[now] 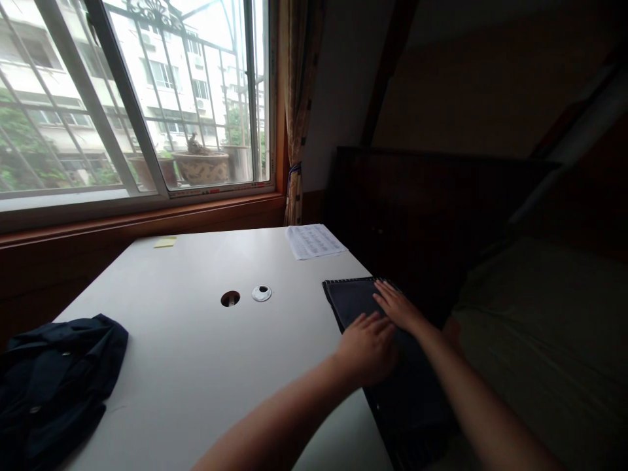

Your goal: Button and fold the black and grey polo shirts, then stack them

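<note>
A long dark navy cloth point(350, 297) with a fringed far edge, like a folded scarf, lies along the right side of the white table point(196, 366). Its near part runs down into shadow at the bottom of the view. My right hand point(396, 306) rests on the far end of the cloth, palm down with its fingers stretched out. Closer to me, my left hand point(369, 347) is over the middle of the cloth, slightly blurred, its fingers loosely bent and apart. Nothing shows in its grasp; its palm is hidden.
A crumpled dark blue garment point(63, 373) lies at the table's left. Printed sheets point(314, 242) and yellow sticky notes point(165, 242) lie at the far edge. A round cable hole point(230, 299) is beside its white cover point(261, 293). A window point(196, 98) stands behind.
</note>
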`<state>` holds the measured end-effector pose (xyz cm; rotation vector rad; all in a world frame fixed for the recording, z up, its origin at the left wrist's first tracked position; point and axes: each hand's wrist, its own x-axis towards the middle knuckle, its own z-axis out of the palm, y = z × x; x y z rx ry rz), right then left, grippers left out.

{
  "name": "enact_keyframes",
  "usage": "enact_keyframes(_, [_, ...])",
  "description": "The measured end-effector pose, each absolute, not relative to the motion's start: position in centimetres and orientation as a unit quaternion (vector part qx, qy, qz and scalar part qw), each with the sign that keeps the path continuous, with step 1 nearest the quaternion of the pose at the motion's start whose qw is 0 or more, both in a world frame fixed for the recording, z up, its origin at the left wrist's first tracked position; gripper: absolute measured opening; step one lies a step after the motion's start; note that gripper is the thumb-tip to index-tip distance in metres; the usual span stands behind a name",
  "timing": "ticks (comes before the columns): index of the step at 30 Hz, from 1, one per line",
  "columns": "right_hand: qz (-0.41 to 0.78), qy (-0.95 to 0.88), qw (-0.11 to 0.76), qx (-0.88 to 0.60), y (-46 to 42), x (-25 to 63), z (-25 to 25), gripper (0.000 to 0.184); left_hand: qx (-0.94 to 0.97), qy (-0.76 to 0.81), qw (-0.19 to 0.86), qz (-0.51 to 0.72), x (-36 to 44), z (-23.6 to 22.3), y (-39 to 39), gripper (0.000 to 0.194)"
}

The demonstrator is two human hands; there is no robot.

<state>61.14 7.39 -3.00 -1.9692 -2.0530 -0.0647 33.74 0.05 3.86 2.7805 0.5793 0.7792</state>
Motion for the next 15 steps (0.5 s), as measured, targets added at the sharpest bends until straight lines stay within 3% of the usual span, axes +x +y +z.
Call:
enact_keyframes(8, [-0.022, -0.704, 0.162, -0.691, 6.8, 60.5, -2.9, 0.065, 0.872, 0.443, 0.100, 0.185, 33.4, -1.1, 8.6, 0.073])
enact_keyframes(15, [-0.011, -0.649, 0.189, -0.737, 6.7, 61.4, -2.9, 0.073, 0.853, 0.468, 0.110, 0.205, 31.6, -3.4, 9.7, 0.082])
